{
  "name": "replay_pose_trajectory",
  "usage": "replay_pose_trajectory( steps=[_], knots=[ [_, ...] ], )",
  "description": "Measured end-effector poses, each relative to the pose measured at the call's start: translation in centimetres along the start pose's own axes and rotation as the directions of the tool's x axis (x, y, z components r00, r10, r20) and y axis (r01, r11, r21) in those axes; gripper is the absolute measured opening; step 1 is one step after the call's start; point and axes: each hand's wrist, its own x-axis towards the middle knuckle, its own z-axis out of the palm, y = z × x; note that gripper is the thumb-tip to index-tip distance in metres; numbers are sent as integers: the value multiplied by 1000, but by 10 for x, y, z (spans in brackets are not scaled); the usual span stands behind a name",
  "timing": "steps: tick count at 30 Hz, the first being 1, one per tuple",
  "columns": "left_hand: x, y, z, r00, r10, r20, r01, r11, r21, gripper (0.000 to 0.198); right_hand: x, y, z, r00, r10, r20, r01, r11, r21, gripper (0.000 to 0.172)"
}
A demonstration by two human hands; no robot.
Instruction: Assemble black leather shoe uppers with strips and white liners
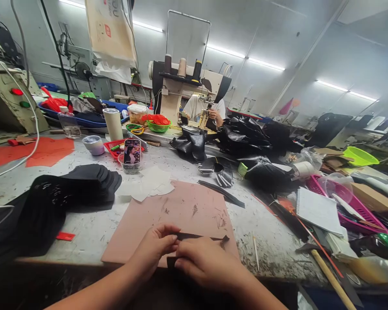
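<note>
Both hands are over the near edge of a pink board (181,206) on the worktable. My left hand (157,245) is closed, with thumb and fingers pinching a black strip (197,236), perhaps leather or fabric. My right hand (203,260) is curled round the same strip, its fingertips meeting the left thumb. One end of the strip sticks out to the right above my right hand, and a dark piece shows below the fingers. The palms hide the rest. White pattern-like sheets (153,184) lie at the board's far left corner.
Stacked black pieces (93,185) lie left. A phone (132,151) stands in a clear tub, near a cream tumbler (113,124). Black leather (242,135) is heaped before a sewing machine (181,86), where another person works. A notepad (320,211) and wooden handle (333,280) lie right.
</note>
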Motion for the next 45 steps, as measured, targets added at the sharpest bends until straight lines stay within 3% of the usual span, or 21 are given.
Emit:
replay_pose_trajectory(
  steps=[4,6,9,11,13,16,19,22,29,34,45],
  knots=[
    [-1,2,5,997,-33,-77,29,999,-46,17,-12,-2,-2,977,-165,133,138,972,192,12],
    [-1,2,8,996,-35,-82,29,997,-70,15,-13,1,-1,975,-189,119,163,967,195,13],
    [0,0,10,998,-30,-56,25,995,-92,14,-9,9,6,998,-56,-19,53,987,-150,13],
    [1,-3,10,998,-36,-51,31,995,-92,14,-8,14,12,994,-21,-104,-19,929,-370,15],
    [3,-5,10,997,-48,-62,43,996,-75,13,-10,16,15,991,-43,-127,-16,902,-431,17],
    [5,-8,11,997,-58,-53,57,998,-38,14,-17,18,15,992,-42,-117,4,953,-303,16],
    [7,-11,13,999,-51,10,51,999,-5,22,-24,20,11,985,86,-149,-103,988,-112,14],
    [7,-12,16,997,-45,65,43,998,37,30,-29,25,10,954,210,-215,-207,978,39,14],
    [8,-16,22,989,-76,126,61,991,117,33,-33,32,16,877,367,-311,-294,920,259,16],
    [10,-18,25,980,-89,178,69,991,116,32,-35,35,16,849,422,-319,-327,893,310,17],
    [10,-19,26,967,-107,231,89,992,86,29,-35,35,16,846,432,-311,-350,892,287,18]
  ],
)
